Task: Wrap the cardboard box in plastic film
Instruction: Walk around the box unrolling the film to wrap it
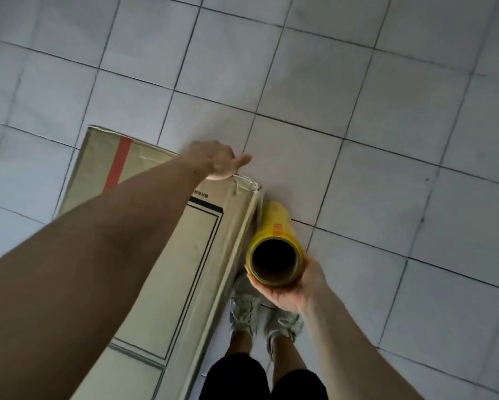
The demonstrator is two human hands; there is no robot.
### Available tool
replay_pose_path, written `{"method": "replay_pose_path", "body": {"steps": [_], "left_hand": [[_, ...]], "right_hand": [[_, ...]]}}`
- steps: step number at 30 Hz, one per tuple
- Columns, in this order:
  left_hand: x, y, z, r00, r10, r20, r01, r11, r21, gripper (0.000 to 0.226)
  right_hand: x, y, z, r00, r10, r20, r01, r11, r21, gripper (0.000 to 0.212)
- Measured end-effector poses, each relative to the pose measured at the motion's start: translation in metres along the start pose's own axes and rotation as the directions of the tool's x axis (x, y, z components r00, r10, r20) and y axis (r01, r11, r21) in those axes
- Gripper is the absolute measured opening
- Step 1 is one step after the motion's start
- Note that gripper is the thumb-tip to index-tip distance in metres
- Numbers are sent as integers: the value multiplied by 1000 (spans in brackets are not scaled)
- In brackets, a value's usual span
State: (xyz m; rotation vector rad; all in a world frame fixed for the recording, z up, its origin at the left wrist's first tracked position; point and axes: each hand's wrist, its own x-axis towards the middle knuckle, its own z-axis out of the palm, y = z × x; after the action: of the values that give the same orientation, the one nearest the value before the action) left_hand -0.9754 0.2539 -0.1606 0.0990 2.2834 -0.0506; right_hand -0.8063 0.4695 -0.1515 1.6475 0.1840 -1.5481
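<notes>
A tall flat cardboard box (pixel 161 255) with a red stripe and black printed frames stands on the tiled floor at my left. My left hand (pixel 216 161) reaches over its far top edge, fingers curled over that edge, thumb sticking out to the right. My right hand (pixel 291 287) holds a yellow roll of plastic film (pixel 277 235) upright from below, just right of the box. I look straight down into the roll's dark cardboard core. No loose film shows on the box.
Light grey floor tiles (pixel 358 111) stretch all around. My two feet in pale sneakers (pixel 265 313) stand right beside the box's near right edge, under the roll.
</notes>
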Motion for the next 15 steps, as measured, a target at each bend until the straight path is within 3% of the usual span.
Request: {"method": "replay_pose_path", "body": {"steps": [2, 4, 6, 8, 11, 15], "left_hand": [[-2, 3, -1, 999, -24, -22, 25, 999, 43, 80], [-6, 6, -3, 999, -31, -33, 31, 999, 24, 79], [-12, 21, -3, 1000, 15, -17, -17, 996, -86, 80], [-19, 43, 0, 997, 71, 9, -69, 983, -167, 79], [-25, 62, 12, 994, 102, -25, -103, 994, -24, 67], [-20, 57, 19, 985, 129, -111, -122, 990, 65, 57]], "right_hand": [[1, 6, 4, 999, -36, 11, 37, 999, -33, 57], [-3, -4, 11, 982, -172, -78, 151, 963, -221, 44], [-11, -22, 20, 891, -416, -182, 253, 787, -563, 28], [-21, -34, 36, 820, -549, -160, 228, 570, -790, 27], [-27, -40, 63, 838, -521, -164, 72, 403, -912, 50], [-18, -22, 67, 881, -456, -122, 119, 464, -878, 80]]}}
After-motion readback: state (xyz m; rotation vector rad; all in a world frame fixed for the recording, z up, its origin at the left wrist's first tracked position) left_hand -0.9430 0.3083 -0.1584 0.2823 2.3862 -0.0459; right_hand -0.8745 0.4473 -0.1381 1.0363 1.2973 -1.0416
